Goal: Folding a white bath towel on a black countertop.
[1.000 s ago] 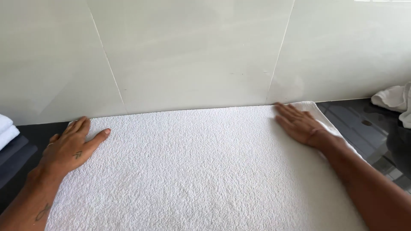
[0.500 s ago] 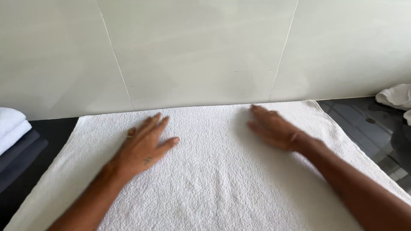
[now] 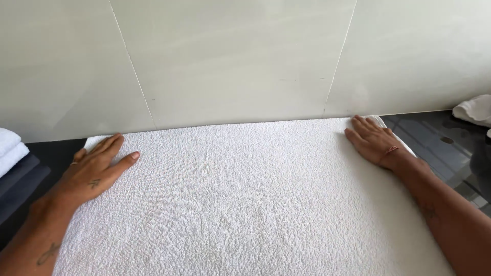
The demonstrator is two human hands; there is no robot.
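The white towel (image 3: 245,199) lies flat on the dark desk (image 3: 440,138), its far edge against the tiled wall (image 3: 235,61). The left hand (image 3: 97,168) and right hand (image 3: 376,140), fingers flat and holding nothing, have slid from the middle to its far corners.

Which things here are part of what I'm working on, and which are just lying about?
In use:
white towel, spread flat on the counter
left hand, flat on its far left corner
right hand, flat on its far right corner

Lying about:
folded stack of linens, left edge
crumpled white cloth, right
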